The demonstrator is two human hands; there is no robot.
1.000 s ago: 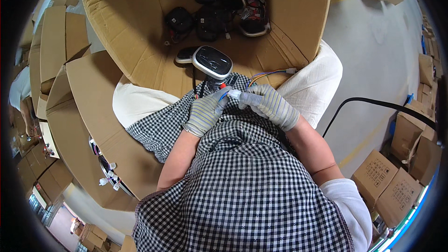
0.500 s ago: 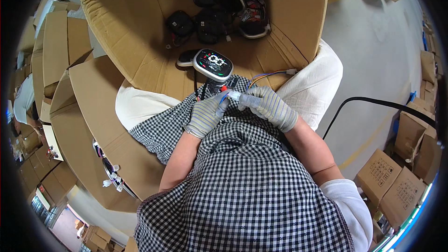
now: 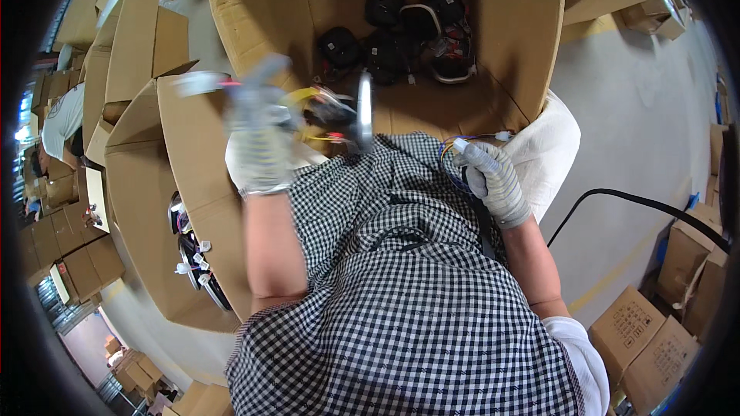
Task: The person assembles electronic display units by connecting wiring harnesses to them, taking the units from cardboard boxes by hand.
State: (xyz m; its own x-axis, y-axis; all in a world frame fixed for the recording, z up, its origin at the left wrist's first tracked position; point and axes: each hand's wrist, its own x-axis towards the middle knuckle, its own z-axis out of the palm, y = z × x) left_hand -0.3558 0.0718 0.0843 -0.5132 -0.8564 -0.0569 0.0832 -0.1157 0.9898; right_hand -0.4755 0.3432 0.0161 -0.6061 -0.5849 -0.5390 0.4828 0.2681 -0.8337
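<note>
Above the checked apron (image 3: 401,293), right hand (image 3: 499,185) pinches white connector (image 3: 461,145); left hand (image 3: 264,135) blurred, grip unclear; support display unit (image 3: 364,112), sparing its wires (image 3: 303,95) strain.

Printed markings: dark lines and symbols on two adjoining carton panels, left panel (image 3: 627,322) and right panel (image 3: 661,357), at lower right; characters too small to read. Small white labels (image 3: 380,1) on the upward faces of several black units (image 3: 386,12) inside the large box (image 3: 515,38); print not legible
</note>
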